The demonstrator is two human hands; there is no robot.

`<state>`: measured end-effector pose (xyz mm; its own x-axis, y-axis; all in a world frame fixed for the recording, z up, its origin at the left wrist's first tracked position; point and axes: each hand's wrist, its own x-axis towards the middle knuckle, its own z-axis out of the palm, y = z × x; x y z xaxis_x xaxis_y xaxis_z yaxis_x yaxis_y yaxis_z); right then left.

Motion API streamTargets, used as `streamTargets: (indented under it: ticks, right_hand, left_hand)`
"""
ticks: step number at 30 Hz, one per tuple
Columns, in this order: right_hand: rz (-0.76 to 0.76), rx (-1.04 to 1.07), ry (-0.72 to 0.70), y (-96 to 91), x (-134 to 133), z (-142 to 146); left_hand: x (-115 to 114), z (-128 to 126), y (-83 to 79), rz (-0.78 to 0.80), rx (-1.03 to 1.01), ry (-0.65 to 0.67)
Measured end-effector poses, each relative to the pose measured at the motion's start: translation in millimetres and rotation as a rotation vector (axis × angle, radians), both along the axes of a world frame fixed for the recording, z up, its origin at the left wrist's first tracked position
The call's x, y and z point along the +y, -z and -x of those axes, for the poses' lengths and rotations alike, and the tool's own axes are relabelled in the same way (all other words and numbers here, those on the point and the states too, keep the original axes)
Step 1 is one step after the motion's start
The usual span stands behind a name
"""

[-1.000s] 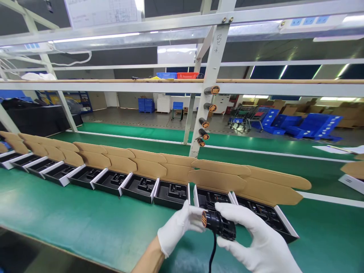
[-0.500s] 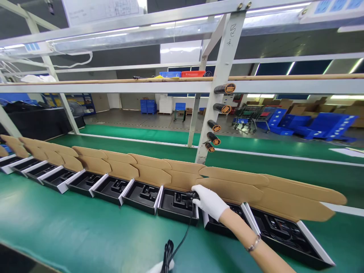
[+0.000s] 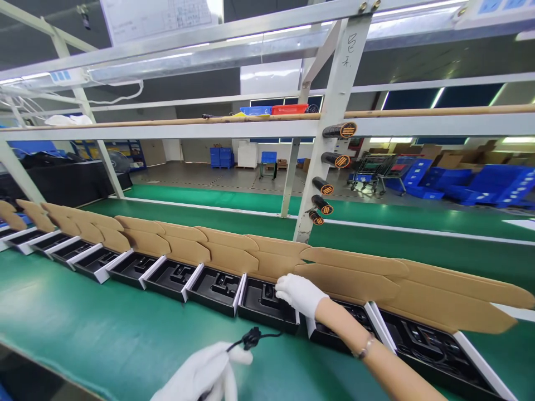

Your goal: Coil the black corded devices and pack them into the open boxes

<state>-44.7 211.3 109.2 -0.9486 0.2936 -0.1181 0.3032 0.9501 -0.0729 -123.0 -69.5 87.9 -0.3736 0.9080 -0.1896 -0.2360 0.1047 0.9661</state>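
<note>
My right hand [image 3: 298, 295], in a white glove, reaches into an open box [image 3: 265, 318] with a black moulded tray. Its fingers are bent together at the tray's right side, and whatever lies beneath them is hidden. Lower down, over the green bench, my left hand [image 3: 204, 372], also gloved in white, pinches a black cable [image 3: 252, 337]. The cable is bunched just past the left fingertips, and a thin strand runs from it towards the box. Small black parts sit in the tray's recess beside the right fingers.
Open boxes stand in a row along the green bench [image 3: 125, 317], their brown cardboard lids [image 3: 234, 248] raised behind them. The box at the far right [image 3: 434, 356] holds black parts and a cable. A white post [image 3: 330, 111] with several black tubes [image 3: 336, 160] rises behind the row.
My right hand has lowered the black cylindrical end it held into the tray, where it is now hidden. My left hand has come up further into view with the cable bundle.
</note>
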Motion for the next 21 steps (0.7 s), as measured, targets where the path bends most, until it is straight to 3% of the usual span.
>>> streamTargets:
  ticks: [3, 5, 7, 9, 12, 14, 17, 21]
  right_hand:
    - [0.243, 0.239, -0.261, -27.0, -22, -19]
    - [0.378, 0.375, -0.323, -37.8, -38, -31]
    - [0.435, 0.446, -0.219, -41.8, -47, -39]
    - [0.525, 0.483, -0.071, -40.4, -48, -42]
    - [0.672, 0.523, 0.028, -30.3, -36, -39]
    - [0.615, 0.59, 0.038, -19.3, -25, -36]
    - [0.36, 0.607, 0.04, -3.0, -9, -33]
    - [0.006, 0.341, 0.125, 6.2, 0, -33]
  left_hand:
    - [19, 4, -34.0, -0.032, 0.107, 0.122]
    - [37, 11, -53.1, -0.022, 0.284, 0.22]
    - [58, 24, -63.7, -0.028, 0.55, 0.224]
    - [82, 38, -64.1, -0.052, 0.759, 0.133]
    - [120, 51, -52.3, -0.055, 0.784, 0.084]
    - [141, 50, -43.8, -0.042, 0.733, 0.19]
    - [158, 46, -37.0, -0.017, 0.647, 0.393]
    - [166, 61, -29.3, 0.054, 0.65, 0.534]
